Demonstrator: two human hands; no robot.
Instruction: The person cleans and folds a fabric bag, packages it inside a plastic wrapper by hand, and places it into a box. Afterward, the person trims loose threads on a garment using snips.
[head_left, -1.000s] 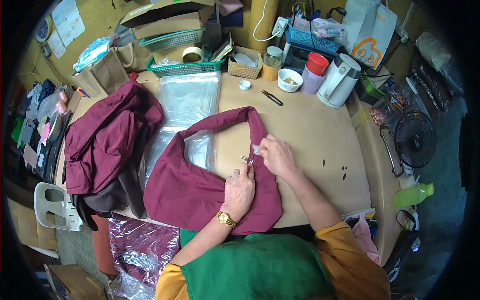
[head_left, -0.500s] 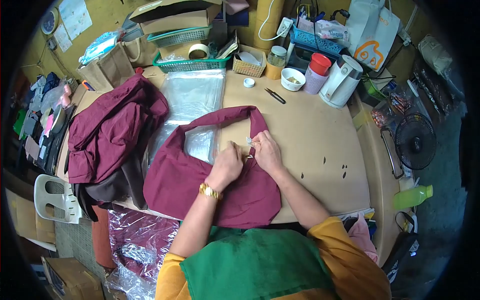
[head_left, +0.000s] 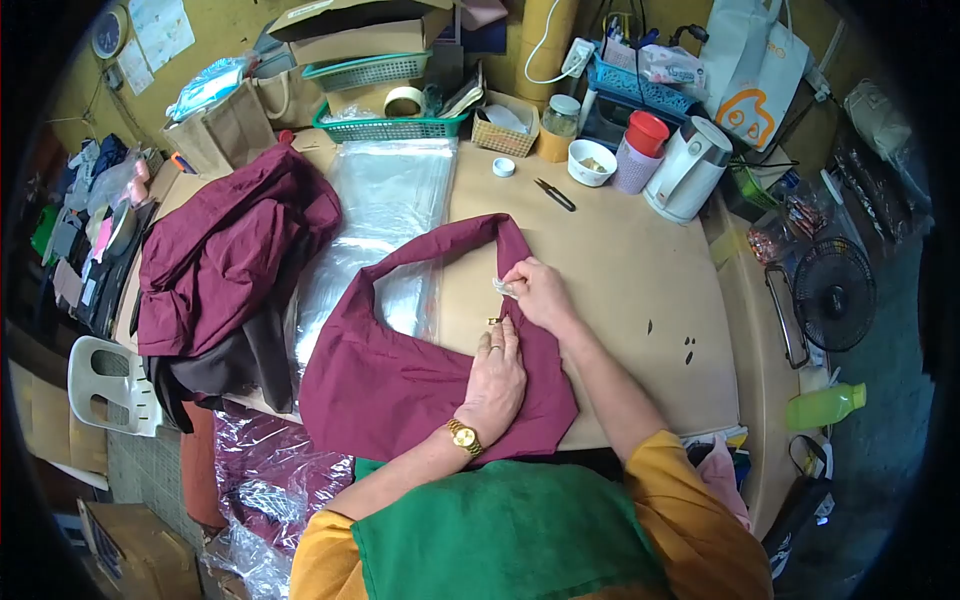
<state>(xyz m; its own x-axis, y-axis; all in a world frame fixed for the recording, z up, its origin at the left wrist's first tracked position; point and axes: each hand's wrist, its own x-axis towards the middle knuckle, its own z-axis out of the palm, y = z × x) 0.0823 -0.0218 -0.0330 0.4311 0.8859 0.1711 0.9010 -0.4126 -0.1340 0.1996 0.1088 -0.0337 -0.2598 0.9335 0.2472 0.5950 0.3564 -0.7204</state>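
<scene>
A maroon fabric bag [head_left: 400,390] lies flat at the table's front, its strap looped away from me. My left hand [head_left: 497,378] rests on the bag's right part, fingers extended, with the fingertips beside a small gold metal piece [head_left: 493,321]. Just above it, my right hand [head_left: 537,292] pinches a small whitish, translucent piece [head_left: 503,287] at the strap's lower right edge. What that piece is made of is too small to tell.
Maroon and dark fabric [head_left: 225,260] is heaped at the left. Clear plastic sleeves [head_left: 390,190] lie behind the bag. Small black snips [head_left: 555,195], a white bowl [head_left: 591,163], a red-lidded cup [head_left: 636,160] and a white kettle [head_left: 688,170] stand or lie toward the back.
My left hand has gone from a curled pose over the bag's opening to lying stretched on its right part. My right hand still pinches the whitish piece near the strap.
</scene>
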